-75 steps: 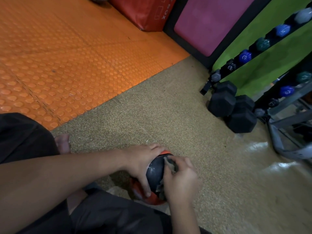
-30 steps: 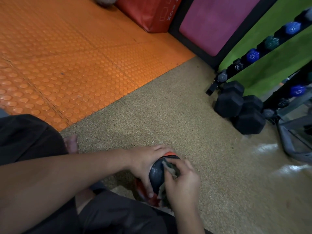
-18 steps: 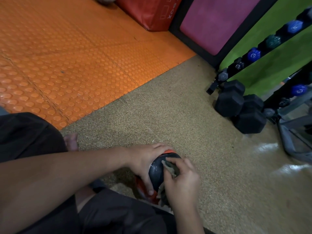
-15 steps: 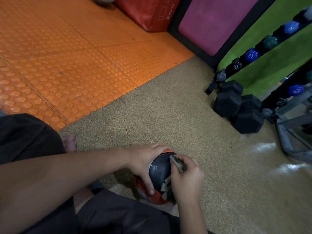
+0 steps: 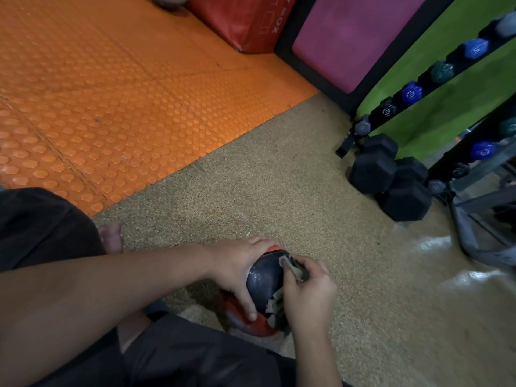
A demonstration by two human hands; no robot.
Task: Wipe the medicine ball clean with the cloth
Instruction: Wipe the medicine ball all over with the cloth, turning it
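At the lower centre of the frame, the medicine ball (image 5: 264, 280) is steadied on the floor by the left hand (image 5: 237, 270), fingers curled round its side. The cloth (image 5: 293, 268), bunched in the clenched right hand (image 5: 310, 294), has been shifted from the near face up toward the ball's top right over the last second. Wiping is judged under way, with the lower red band still to be covered.

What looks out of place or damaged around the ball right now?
Little stands out. The cloth looks frayed and ragged at its edges. Two black hex dumbbells sit on the floor beside the rack rather than on it. The medicine ball shows no visible damage.
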